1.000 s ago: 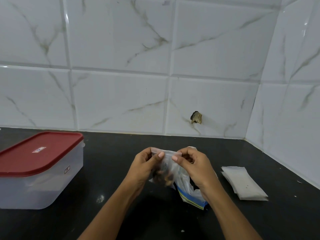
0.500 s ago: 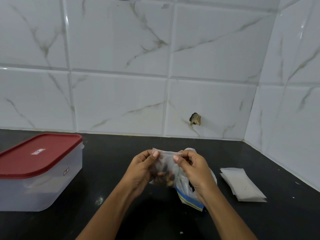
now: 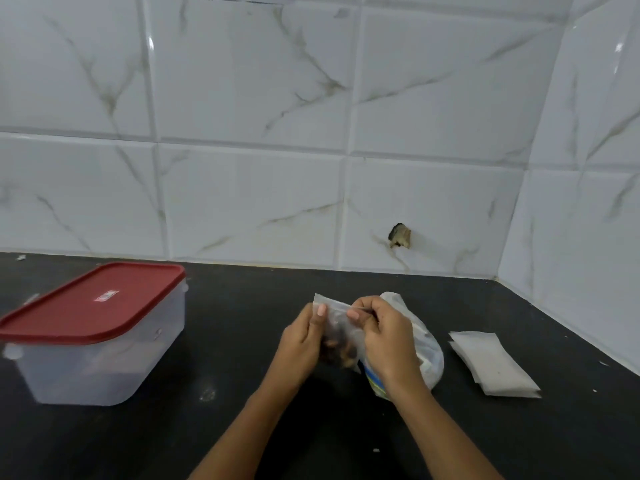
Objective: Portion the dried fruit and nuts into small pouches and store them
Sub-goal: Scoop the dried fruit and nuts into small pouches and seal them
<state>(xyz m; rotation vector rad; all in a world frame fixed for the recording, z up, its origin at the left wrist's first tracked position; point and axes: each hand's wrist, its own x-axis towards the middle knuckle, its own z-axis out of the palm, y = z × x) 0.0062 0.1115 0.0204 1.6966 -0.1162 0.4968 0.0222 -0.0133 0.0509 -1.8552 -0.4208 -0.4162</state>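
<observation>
My left grip (image 3: 300, 341) and right grip (image 3: 386, 337) pinch the top of a small clear plastic pouch (image 3: 336, 329) holding dark fruit and nuts, above the black counter (image 3: 242, 427). A red-lidded translucent box (image 3: 97, 327) stands left, flat white pouches (image 3: 491, 365) right.

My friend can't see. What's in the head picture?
A left hand and a right hand pinch the top of a small clear plastic pouch of dried fruit over a black counter. A red-lidded clear plastic box sits left, flat white pouches right.
</observation>
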